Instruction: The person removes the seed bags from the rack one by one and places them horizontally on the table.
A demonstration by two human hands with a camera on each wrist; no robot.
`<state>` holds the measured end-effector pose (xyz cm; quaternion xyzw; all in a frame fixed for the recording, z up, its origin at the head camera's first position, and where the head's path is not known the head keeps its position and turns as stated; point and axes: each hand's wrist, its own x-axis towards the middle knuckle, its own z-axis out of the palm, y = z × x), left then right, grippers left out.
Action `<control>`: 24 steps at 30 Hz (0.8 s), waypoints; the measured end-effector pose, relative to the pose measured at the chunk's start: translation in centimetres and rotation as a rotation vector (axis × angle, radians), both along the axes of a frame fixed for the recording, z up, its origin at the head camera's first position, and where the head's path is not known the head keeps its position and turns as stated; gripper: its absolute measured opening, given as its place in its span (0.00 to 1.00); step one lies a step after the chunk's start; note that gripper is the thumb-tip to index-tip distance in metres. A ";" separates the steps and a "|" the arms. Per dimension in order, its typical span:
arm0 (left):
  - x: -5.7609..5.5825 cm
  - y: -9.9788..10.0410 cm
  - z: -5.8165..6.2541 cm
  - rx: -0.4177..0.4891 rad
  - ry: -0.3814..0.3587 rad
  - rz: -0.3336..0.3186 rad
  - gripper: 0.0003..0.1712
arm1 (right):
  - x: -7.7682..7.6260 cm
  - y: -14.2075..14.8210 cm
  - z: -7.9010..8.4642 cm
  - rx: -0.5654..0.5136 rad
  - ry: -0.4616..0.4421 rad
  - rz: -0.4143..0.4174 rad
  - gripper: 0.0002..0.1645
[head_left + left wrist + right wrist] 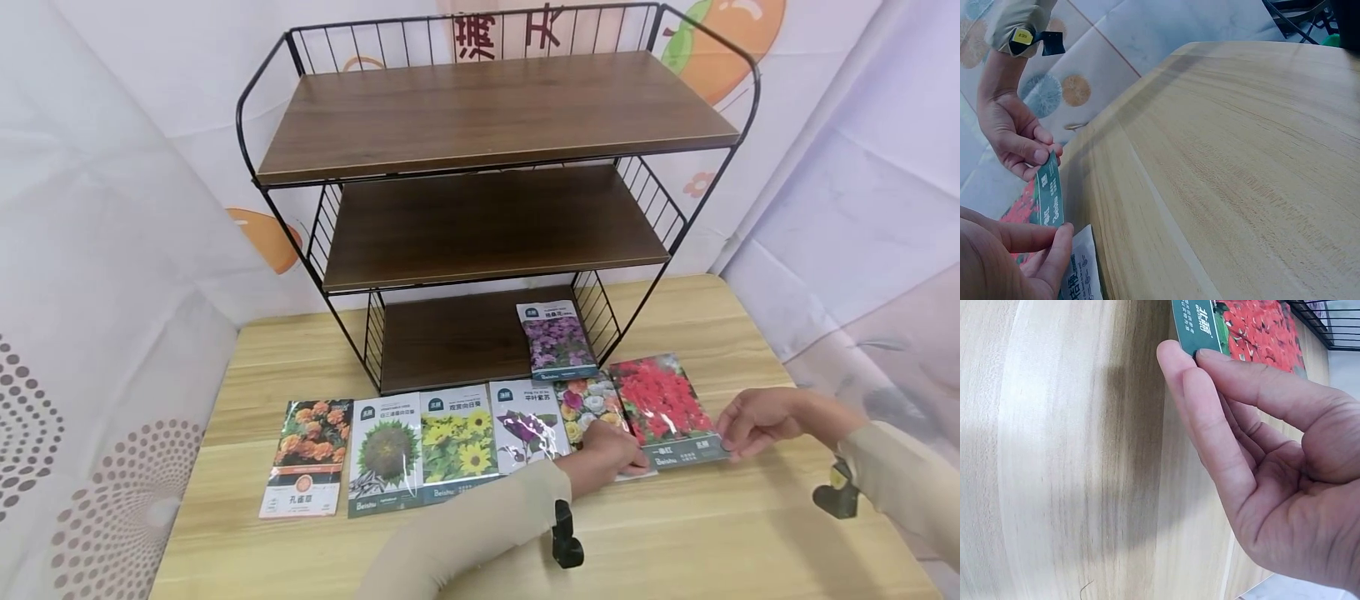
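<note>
A seed packet with red flowers [660,396] and a green lower band is held between both hands at the right end of a row of packets. My left hand [606,454] pinches its lower left corner between thumb and fingers, as the left wrist view shows. At the opposite lower corner, my right hand [1272,450] pinches the green band with thumb and fingertips. Under my left hand lies a packet of multicoloured flowers [588,406], partly covered. A purple-flower packet [557,337] rests at the right end of the bottom shelf, its lower edge overlapping the multicoloured one in the head view.
Further left lie packets with a purple-leaved plant [527,425], yellow flowers [459,442], a dark sunflower [386,454] and orange flowers [306,454]. Behind them stands a three-tier rack [495,225] with brown boards and black wire sides, on a wooden table [300,558].
</note>
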<state>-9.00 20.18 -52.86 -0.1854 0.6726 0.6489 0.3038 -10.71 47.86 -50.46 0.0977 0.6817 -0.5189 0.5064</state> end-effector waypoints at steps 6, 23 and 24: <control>0.0 -0.1 -0.2 0.015 -0.004 0.016 0.16 | 0.0 -0.1 -0.5 0.015 -0.010 -0.014 0.07; 0.2 0.2 0.1 0.012 -0.049 0.022 0.20 | 0.4 0.2 -1.4 0.064 -0.005 -0.049 0.08; 0.2 0.2 0.1 0.007 -0.049 0.020 0.20 | 0.4 0.2 -1.4 0.069 -0.004 -0.048 0.08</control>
